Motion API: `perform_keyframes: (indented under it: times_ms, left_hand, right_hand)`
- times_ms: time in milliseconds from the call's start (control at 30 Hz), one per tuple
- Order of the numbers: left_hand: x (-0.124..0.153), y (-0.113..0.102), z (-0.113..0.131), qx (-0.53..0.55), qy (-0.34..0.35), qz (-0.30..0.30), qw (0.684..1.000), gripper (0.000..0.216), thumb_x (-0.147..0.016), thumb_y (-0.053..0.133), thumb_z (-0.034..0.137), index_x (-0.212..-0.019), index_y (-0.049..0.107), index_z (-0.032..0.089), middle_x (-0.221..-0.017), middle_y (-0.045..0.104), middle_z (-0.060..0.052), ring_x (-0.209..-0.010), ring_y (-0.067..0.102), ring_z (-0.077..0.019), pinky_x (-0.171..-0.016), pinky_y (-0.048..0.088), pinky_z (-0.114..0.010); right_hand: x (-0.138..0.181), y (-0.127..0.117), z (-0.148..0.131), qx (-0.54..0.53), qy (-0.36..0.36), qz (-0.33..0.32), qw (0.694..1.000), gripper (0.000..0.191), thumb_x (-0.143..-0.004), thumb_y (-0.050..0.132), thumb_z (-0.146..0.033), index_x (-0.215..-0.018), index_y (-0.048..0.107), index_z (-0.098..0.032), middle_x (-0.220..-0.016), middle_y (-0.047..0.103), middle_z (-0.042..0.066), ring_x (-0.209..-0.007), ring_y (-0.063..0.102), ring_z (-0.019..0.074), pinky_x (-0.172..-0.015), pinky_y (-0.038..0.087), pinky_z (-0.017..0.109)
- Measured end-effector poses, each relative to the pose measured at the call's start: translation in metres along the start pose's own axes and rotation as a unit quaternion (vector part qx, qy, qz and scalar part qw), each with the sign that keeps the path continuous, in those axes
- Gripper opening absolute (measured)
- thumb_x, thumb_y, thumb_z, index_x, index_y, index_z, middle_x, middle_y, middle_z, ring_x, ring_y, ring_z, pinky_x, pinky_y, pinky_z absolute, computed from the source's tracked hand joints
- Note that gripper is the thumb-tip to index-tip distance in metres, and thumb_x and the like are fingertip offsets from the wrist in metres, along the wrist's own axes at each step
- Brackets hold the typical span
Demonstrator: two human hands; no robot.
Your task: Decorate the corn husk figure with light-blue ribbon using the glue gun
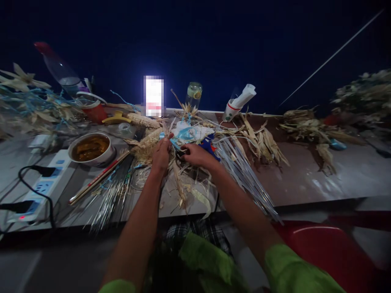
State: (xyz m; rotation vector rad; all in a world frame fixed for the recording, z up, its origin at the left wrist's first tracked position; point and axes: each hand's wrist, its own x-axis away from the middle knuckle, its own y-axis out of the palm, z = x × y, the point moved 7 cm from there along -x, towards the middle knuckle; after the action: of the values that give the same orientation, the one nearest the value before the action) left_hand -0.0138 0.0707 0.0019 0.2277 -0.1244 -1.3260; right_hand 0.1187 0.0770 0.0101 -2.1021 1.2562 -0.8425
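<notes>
My left hand (pixel 161 154) is closed in a pinch on a light-blue strip of ribbon (pixel 174 143), which runs from its fingertips toward my right hand. Close beside it, my right hand (pixel 194 154) has its fingers closed by a small dark object (pixel 180 153), too hidden to name. Both hands are over a heap of dried corn husks (pixel 179 183) and pale scraps. Behind them lies a loose blue ribbon loop (pixel 187 133) on something white. A blue and orange object (pixel 208 145) is partly covered by my right wrist.
Thin metal wires (pixel 110 199) lie at left, and silvery rods (pixel 244 175) reach past the table edge at right. A bowl of brown liquid (pixel 91 162) stands near a power strip (pixel 45 187). Behind are a lit screen (pixel 153 95), a jar (pixel 194 95) and a cup (pixel 231 110).
</notes>
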Motion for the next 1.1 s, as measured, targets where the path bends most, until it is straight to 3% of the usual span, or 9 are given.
perform_keyframes:
  times_ms: [100, 200, 367, 500, 633, 833, 1100]
  left_hand:
    - [0.001, 0.003, 0.003, 0.058, 0.003, -0.016, 0.998, 0.023, -0.079, 0.05, 0.033, -0.083, 0.065, 0.015, -0.058, 0.039, 0.003, -0.048, 0.032, -0.0064, -0.045, 0.024, -0.021]
    - [0.003, 0.004, 0.002, 0.089, -0.016, -0.014, 0.996, 0.022, -0.076, 0.055, 0.031, -0.088, 0.065, 0.016, -0.056, 0.036, 0.004, -0.047, 0.031, -0.0055, -0.043, 0.024, -0.02]
    - [0.004, 0.006, 0.0, 0.1, -0.026, -0.022, 0.994, 0.022, -0.071, 0.062, 0.029, -0.088, 0.067, 0.016, -0.053, 0.034, 0.005, -0.044, 0.03, -0.0044, -0.042, 0.024, -0.019]
    - [0.002, 0.007, 0.0, 0.07, 0.0, -0.028, 0.997, 0.018, -0.072, 0.06, 0.031, -0.08, 0.067, 0.016, -0.05, 0.032, 0.005, -0.044, 0.029, -0.0056, -0.043, 0.024, -0.021]
    - [0.001, 0.007, 0.001, 0.03, 0.016, -0.025, 0.999, 0.02, -0.073, 0.057, 0.034, -0.078, 0.066, 0.017, -0.05, 0.03, 0.005, -0.044, 0.028, -0.0065, -0.044, 0.022, -0.022]
    - [0.003, 0.009, -0.001, -0.019, 0.028, -0.034, 0.999, 0.023, -0.072, 0.057, 0.037, -0.078, 0.067, 0.017, -0.05, 0.032, 0.005, -0.046, 0.029, -0.0076, -0.045, 0.022, -0.023]
    - [0.009, 0.022, -0.003, -0.019, 0.012, -0.091, 0.996, 0.021, -0.072, 0.06, 0.035, -0.067, 0.064, 0.015, -0.051, 0.038, 0.003, -0.048, 0.031, -0.0072, -0.046, 0.023, -0.022]
  right_hand:
    - [0.002, -0.008, 0.014, -0.174, 0.022, -0.022, 0.984, 0.04, -0.068, 0.055, -0.013, -0.107, 0.058, -0.014, -0.075, 0.064, 0.0, -0.067, 0.056, 0.0109, -0.063, 0.042, 0.021]
    - [0.009, -0.016, 0.02, -0.353, 0.02, -0.04, 0.935, 0.039, -0.061, 0.061, -0.013, -0.099, 0.059, -0.016, -0.071, 0.062, -0.003, -0.065, 0.053, 0.008, -0.059, 0.04, 0.018]
    - [0.025, -0.02, 0.012, -0.495, -0.015, -0.1, 0.863, 0.042, -0.058, 0.069, -0.025, -0.098, 0.06, -0.015, -0.071, 0.061, -0.001, -0.062, 0.05, 0.0071, -0.049, 0.032, 0.016]
    - [0.024, -0.031, 0.007, -0.522, -0.039, -0.027, 0.852, 0.048, -0.06, 0.068, -0.027, -0.106, 0.057, -0.017, -0.077, 0.065, 0.0, -0.052, 0.04, 0.0042, -0.042, 0.023, 0.016]
    - [0.02, -0.041, 0.001, -0.52, -0.052, 0.04, 0.852, 0.063, -0.058, 0.07, -0.026, -0.117, 0.052, -0.021, -0.071, 0.062, -0.004, -0.053, 0.044, 0.0042, -0.044, 0.026, 0.016]
    - [0.005, -0.051, -0.011, -0.518, -0.084, 0.116, 0.843, 0.055, -0.06, 0.07, -0.03, -0.112, 0.053, -0.019, -0.074, 0.064, -0.003, -0.051, 0.042, 0.0037, -0.043, 0.025, 0.016]
    - [-0.009, -0.043, -0.01, -0.491, -0.092, 0.191, 0.845, 0.051, -0.065, 0.067, -0.037, -0.109, 0.051, -0.019, -0.068, 0.056, -0.006, -0.048, 0.038, 0.0026, -0.045, 0.029, 0.017]
